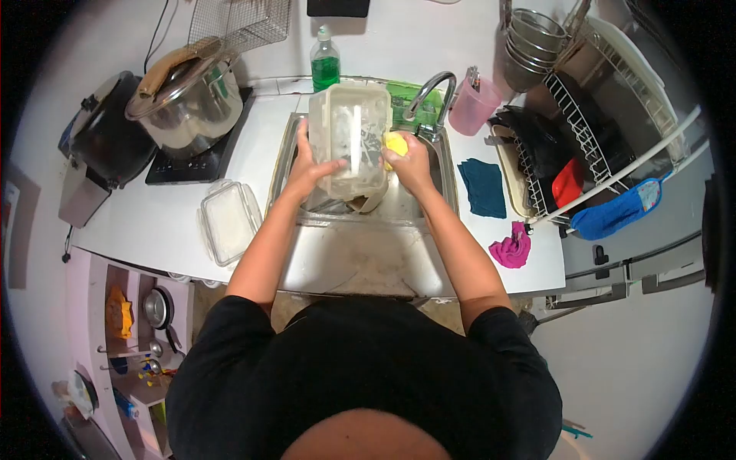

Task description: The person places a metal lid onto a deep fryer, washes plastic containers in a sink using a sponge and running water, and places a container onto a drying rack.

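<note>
While a translucent, whitish, box-shaped plastic container [353,142] was held up over a rectangular stainless-steel sink [401,204], with one broad face toward the person, it looked likely to handle as a light, hollow thing, its walls stiff enough to keep their shape yet apt to flex a little under a hard squeeze. Its smooth sides bore pale marks that might have been suds, and they would probably be slippery if wet, so the rim or a corner seemed the surest place to take hold; it did not look especially fragile. Of the two hands, the left hand [309,167] was partly open around the container's left side, the thumb lying on the lower part of the near face and the fingers reaching up along the edge. The right hand [413,164] was closed more tightly, gripping a soft-looking yellow sponge [395,146] at the container's right edge; how firmly it pressed could not be told. On the white bench [153,218], to the left, lay a clear, shallow, rectangular plastic piece [231,218], resembling a lid.
</note>
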The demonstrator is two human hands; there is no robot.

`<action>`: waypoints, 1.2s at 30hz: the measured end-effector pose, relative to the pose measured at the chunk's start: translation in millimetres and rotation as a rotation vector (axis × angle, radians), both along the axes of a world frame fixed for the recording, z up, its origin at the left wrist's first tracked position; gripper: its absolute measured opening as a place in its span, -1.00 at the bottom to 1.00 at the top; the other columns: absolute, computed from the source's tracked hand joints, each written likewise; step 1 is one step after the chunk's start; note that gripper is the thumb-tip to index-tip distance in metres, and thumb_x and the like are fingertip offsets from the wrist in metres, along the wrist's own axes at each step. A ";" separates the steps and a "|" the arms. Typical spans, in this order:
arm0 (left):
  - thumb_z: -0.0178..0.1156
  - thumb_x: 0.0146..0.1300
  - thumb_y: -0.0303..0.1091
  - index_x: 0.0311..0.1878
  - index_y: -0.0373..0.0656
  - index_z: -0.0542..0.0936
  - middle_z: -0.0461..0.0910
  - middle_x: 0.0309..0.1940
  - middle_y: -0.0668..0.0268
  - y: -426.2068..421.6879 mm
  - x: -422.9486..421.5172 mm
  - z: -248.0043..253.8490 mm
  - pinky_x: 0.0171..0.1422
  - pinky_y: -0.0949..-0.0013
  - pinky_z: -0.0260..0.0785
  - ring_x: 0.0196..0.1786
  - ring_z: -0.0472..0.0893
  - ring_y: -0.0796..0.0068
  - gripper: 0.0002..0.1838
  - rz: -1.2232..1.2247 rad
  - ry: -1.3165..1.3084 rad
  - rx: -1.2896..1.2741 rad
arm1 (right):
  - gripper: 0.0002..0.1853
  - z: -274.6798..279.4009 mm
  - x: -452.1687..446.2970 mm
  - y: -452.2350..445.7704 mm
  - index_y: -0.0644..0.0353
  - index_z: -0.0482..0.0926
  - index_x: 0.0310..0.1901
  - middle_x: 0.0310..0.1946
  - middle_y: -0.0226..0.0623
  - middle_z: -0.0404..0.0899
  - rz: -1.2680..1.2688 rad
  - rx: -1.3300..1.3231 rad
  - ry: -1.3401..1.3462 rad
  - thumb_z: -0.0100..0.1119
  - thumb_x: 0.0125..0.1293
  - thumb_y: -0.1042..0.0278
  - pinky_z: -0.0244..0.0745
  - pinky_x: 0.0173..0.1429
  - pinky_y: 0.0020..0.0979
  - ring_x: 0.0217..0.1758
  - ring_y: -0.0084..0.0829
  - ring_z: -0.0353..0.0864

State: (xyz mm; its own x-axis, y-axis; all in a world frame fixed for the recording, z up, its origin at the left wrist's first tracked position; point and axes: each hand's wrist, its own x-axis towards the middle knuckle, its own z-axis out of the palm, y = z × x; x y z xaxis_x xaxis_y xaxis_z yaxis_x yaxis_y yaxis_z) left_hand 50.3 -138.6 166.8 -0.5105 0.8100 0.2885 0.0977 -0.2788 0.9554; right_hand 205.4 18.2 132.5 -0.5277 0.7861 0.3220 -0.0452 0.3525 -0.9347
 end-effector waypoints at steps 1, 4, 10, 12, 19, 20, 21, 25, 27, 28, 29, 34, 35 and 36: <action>0.39 -0.29 -0.33 0.36 -0.15 -0.21 0.07 0.21 -0.12 0.6 -2.5 -6.6 0.37 0.20 -0.07 0.31 0.10 -0.01 0.18 0.009 -0.004 0.002 | -0.67 4.4 1.4 0.0 0.31 0.48 -0.20 -0.40 -0.22 0.57 0.025 0.079 -0.037 0.23 -0.04 0.36 0.44 -0.20 -0.44 -0.36 -0.43 0.55; 0.30 -0.33 -0.41 0.35 -0.19 -0.10 0.11 0.22 -0.06 3.8 -8.4 -25.0 0.37 0.30 -0.06 0.32 0.10 0.07 0.10 0.062 0.068 0.001 | -0.60 30.8 3.4 -17.8 0.28 0.44 -0.16 -0.35 -0.14 0.56 -0.029 0.240 -0.110 0.27 -0.03 0.31 0.43 -0.18 -0.41 -0.32 -0.33 0.56; 0.21 -0.43 -0.40 0.35 -0.18 -0.07 0.13 0.23 0.06 13.8 -13.4 -41.9 0.35 0.33 -0.03 0.30 0.14 0.16 0.11 0.343 0.388 -0.020 | -0.55 35.5 -7.1 -45.6 0.20 0.35 -0.10 -0.37 -0.11 0.48 0.254 0.496 -0.208 0.28 -0.01 0.30 0.38 -0.12 -0.27 -0.24 -0.14 0.50; 0.20 -0.39 -0.31 0.37 -0.11 -0.07 0.14 0.23 0.04 20.1 -12.8 -38.0 0.34 0.25 -0.02 0.28 0.16 0.13 0.10 0.270 -0.136 0.015 | -0.53 32.3 -11.8 -54.4 0.17 0.34 -0.08 -0.37 -0.09 0.48 0.573 0.386 -0.312 0.30 -0.03 0.29 0.37 -0.10 -0.24 -0.24 -0.11 0.49; 0.17 -0.15 -0.14 0.37 -0.03 -0.05 0.07 0.25 0.00 33.5 -2.5 -34.2 0.28 0.02 0.02 0.24 0.16 0.04 -0.03 0.034 -0.688 -0.262 | -0.70 25.5 -25.0 -38.4 0.08 0.52 -0.28 -0.40 -0.21 0.56 0.414 0.849 -0.342 0.32 -0.11 0.30 0.44 -0.29 -0.28 -0.38 -0.14 0.55; 0.10 -0.03 -0.05 0.30 -0.03 0.11 0.18 0.17 0.06 36.8 -2.6 -35.4 0.22 0.10 0.10 0.16 0.25 0.15 -0.22 0.355 -0.164 -0.355 | -0.75 27.2 -24.8 -33.6 0.07 0.55 -0.35 -0.41 -0.26 0.58 0.366 0.914 -0.292 0.33 -0.13 0.30 0.45 -0.34 -0.29 -0.42 -0.18 0.57; 0.04 0.08 0.03 0.22 -0.02 0.27 0.30 0.09 0.11 39.9 -2.6 -35.3 0.15 0.19 0.19 0.08 0.33 0.26 -0.36 0.659 0.372 -0.423 | -0.75 33.8 -24.2 -30.8 0.07 0.55 -0.35 -0.41 -0.26 0.58 0.364 0.916 -0.293 0.33 -0.13 0.30 0.45 -0.34 -0.29 -0.42 -0.18 0.57; -0.10 0.24 0.15 -0.09 -0.22 0.51 0.49 -0.25 0.21 44.3 -20.4 -45.1 -0.03 0.31 0.26 -0.18 0.42 0.41 -0.44 0.179 0.400 0.077 | -0.77 67.5 -26.3 -27.8 0.01 0.57 -0.41 -0.51 -0.25 0.56 0.143 0.875 -0.170 0.31 -0.11 0.14 0.43 -0.34 -0.24 -0.43 -0.18 0.54; -0.11 0.33 -0.07 -0.61 -0.32 0.46 0.30 -0.75 0.25 45.3 0.5 -33.9 -0.38 0.21 0.19 -0.59 0.28 0.41 -0.47 0.402 0.233 -0.011 | -0.73 72.8 -31.6 -23.8 0.02 0.57 -0.41 -0.52 -0.28 0.54 -0.008 0.914 -0.015 0.31 -0.10 0.06 0.41 -0.31 -0.26 -0.38 -0.20 0.53; -0.12 0.31 0.05 -0.72 -0.32 0.34 0.18 -0.80 0.30 43.3 7.4 -24.6 -0.48 0.23 0.05 -0.64 0.11 0.44 -0.36 0.515 0.159 -0.120 | -0.72 70.9 -35.0 -27.8 0.07 0.56 -0.42 -0.52 -0.26 0.50 -0.022 0.753 0.023 0.29 -0.09 0.07 0.37 -0.24 -0.20 -0.35 -0.17 0.50; -0.12 0.31 0.05 -0.72 -0.32 0.34 0.18 -0.80 0.30 46.0 9.7 -28.5 -0.48 0.23 0.05 -0.64 0.11 0.44 -0.36 0.511 0.160 -0.117 | -0.72 66.4 -36.0 -35.8 0.07 0.56 -0.42 -0.52 -0.26 0.50 -0.027 0.756 0.023 0.29 -0.09 0.07 0.37 -0.24 -0.20 -0.35 -0.17 0.50; -0.09 0.27 0.08 -0.77 -0.35 0.37 0.20 -0.85 0.21 57.3 15.5 -38.3 -0.48 0.20 0.10 -0.70 0.16 0.39 -0.32 0.721 -0.033 -0.156 | -0.80 40.1 -41.5 -77.0 0.24 0.54 -0.44 -0.59 -0.09 0.46 -0.146 0.948 -0.124 0.11 0.09 0.26 0.24 -0.06 0.02 -0.41 -0.02 0.44; -0.09 0.28 0.06 -0.77 -0.36 0.39 0.23 -0.86 0.17 54.9 15.5 -42.6 -0.46 0.18 0.11 -0.70 0.19 0.37 -0.32 0.720 -0.065 -0.145 | -0.80 32.0 -39.8 -66.3 0.24 0.54 -0.44 -0.59 -0.09 0.46 -0.153 0.939 -0.125 0.11 0.09 0.26 0.24 -0.06 0.02 -0.41 -0.02 0.44; -0.11 0.29 -0.03 -0.75 -0.38 0.44 0.36 -0.82 0.05 51.1 15.5 -39.1 -0.40 0.14 0.17 -0.70 0.33 0.23 -0.37 0.790 0.000 -0.152 | -0.78 24.5 -38.5 -43.8 0.26 0.54 -0.43 -0.59 -0.07 0.46 -0.225 0.839 -0.093 0.10 0.09 0.25 0.24 -0.06 0.03 -0.42 0.00 0.43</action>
State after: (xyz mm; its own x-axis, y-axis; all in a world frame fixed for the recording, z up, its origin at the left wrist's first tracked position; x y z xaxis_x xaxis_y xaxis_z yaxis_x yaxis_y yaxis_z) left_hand 65.8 -87.5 127.7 -0.9492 0.2400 0.2036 0.2112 0.0058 0.9774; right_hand 166.9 -25.7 156.9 -0.4414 0.3980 0.8042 0.1720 0.9172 -0.3594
